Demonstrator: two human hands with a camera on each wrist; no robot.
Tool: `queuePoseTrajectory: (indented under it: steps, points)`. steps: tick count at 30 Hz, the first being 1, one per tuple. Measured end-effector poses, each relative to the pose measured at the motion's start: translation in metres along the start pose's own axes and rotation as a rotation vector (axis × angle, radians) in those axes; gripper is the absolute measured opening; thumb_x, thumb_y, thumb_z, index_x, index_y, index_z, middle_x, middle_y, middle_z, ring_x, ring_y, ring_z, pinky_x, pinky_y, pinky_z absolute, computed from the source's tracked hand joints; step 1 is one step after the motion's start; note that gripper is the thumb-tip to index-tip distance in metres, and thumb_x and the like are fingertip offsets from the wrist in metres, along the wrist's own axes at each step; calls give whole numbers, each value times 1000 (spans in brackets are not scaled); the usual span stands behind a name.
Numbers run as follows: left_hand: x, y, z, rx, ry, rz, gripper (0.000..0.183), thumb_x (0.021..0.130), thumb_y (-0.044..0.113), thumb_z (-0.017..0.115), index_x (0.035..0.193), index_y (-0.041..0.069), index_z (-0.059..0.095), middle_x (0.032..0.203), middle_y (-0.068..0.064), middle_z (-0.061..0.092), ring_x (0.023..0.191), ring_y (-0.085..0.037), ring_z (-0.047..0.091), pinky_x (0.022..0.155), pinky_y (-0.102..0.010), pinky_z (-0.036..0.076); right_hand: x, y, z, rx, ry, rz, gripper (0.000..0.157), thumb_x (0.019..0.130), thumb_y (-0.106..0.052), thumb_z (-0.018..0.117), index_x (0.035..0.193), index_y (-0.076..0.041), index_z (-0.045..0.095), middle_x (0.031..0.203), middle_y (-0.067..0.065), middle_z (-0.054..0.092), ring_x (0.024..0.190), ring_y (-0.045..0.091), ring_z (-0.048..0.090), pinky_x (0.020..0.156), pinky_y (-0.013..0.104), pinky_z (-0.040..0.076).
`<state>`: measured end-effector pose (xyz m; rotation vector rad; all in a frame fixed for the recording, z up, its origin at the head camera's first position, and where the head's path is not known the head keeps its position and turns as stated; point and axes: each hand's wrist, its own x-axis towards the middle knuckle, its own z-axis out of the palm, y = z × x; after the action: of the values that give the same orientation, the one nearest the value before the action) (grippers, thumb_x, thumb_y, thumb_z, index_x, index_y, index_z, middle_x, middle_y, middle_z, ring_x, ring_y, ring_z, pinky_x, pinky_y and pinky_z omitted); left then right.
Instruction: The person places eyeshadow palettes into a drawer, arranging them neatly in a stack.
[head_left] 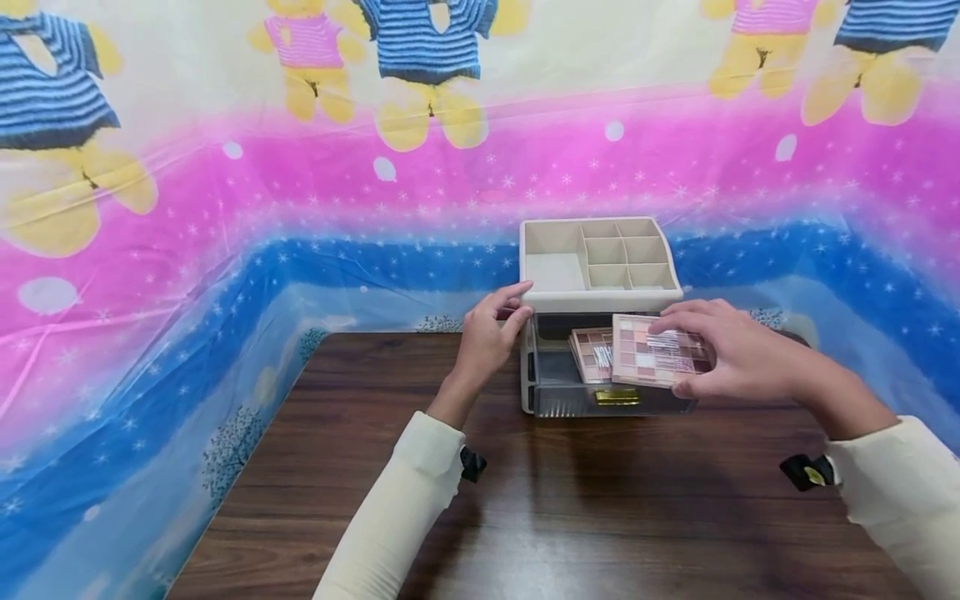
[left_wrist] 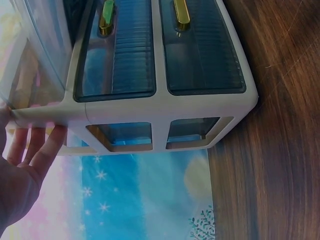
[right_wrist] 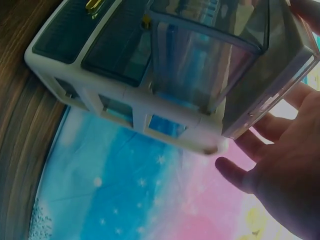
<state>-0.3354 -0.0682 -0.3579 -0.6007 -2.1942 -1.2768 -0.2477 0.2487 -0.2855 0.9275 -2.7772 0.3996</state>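
Observation:
A cream drawer organizer (head_left: 600,297) stands on the table with its transparent top drawer (head_left: 562,400) pulled out. My right hand (head_left: 750,354) pinches an eyeshadow palette (head_left: 652,354) between thumb and fingers, over the right part of that drawer. In the right wrist view the held palette (right_wrist: 270,75) is seen edge-on and tilted. Another eyeshadow palette (head_left: 592,354) lies inside the drawer, partly covered by the held one. My left hand (head_left: 486,329) touches the organizer's upper left side with fairly straight fingers (left_wrist: 46,152) and the thumb near the front corner.
Divided compartments (head_left: 628,250) form the organizer's top. Two closed drawers (left_wrist: 200,60) with gold handles sit below the pulled-out one. The dark wooden table (head_left: 337,467) spreads in front and to the left. A printed cloth (head_left: 450,192) hangs behind and at both sides.

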Motion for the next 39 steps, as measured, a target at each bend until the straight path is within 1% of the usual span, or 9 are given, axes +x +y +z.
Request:
queuePoseTrajectory:
  steps: [6,11,15,19,22,25,32,35,39]
  points:
    - [0,0,1,4,1,6,35,92,27,64,127,26,63,102,-10,67,95,-20,69,79,-30,59,13,-3,7,42,-20,-53,57,75,-37,77,127,-24,57,143,8,48,132,33,40,104,64,32]
    - [0,1,2,3,-8,12,36,92,28,64,128,26,62,102,-9,67,95,-20,69,81,-31,59,13,-4,11,59,-39,-52,50,83,-39,72,128,-22,58,148,10,42,138,35,33,108,66,27]
    - [0,1,1,0,-8,11,36,92,28,64,128,26,62,102,-9,67,95,-20,69,82,-32,58,8,-6,11,58,-33,-24,46,86,-34,70,128,-22,58,148,5,42,139,33,33,108,65,29]
    - [0,1,1,0,0,7,35,92,27,64,127,27,62,101,-9,67,94,-20,69,80,-31,59,7,-11,8,42,4,2,40,87,-26,69,125,-21,60,145,4,45,136,33,37,105,63,34]
    - [0,0,1,2,0,6,35,92,27,63,128,27,62,101,-9,67,94,-20,69,79,-30,59,6,-15,7,29,75,4,37,86,-22,70,122,-19,62,139,5,51,131,33,43,102,61,37]
    - [-1,-1,2,5,-7,6,36,92,28,63,128,27,62,101,-9,67,94,-20,69,79,-30,59,1,-22,11,7,182,-14,36,83,-20,72,118,-16,64,129,5,58,122,30,50,97,58,41]
    - [-1,-3,1,1,-10,-1,36,92,30,62,128,29,61,102,-9,66,95,-20,68,77,-31,59,-10,-42,33,-121,474,-156,41,75,-21,75,113,-11,67,104,7,64,96,27,59,84,49,45]
    - [-1,-4,1,1,-10,-1,36,92,30,62,129,29,61,103,-8,66,95,-20,68,76,-30,59,-12,-49,43,-153,571,-236,35,79,-26,68,110,-10,69,98,7,66,90,25,60,81,45,46]
    - [0,-4,1,-4,-11,-6,36,92,30,62,128,29,62,103,-9,66,95,-20,68,76,-30,59,-14,-60,58,-202,677,-327,30,90,-31,54,102,-11,72,92,6,67,82,23,60,72,42,45]
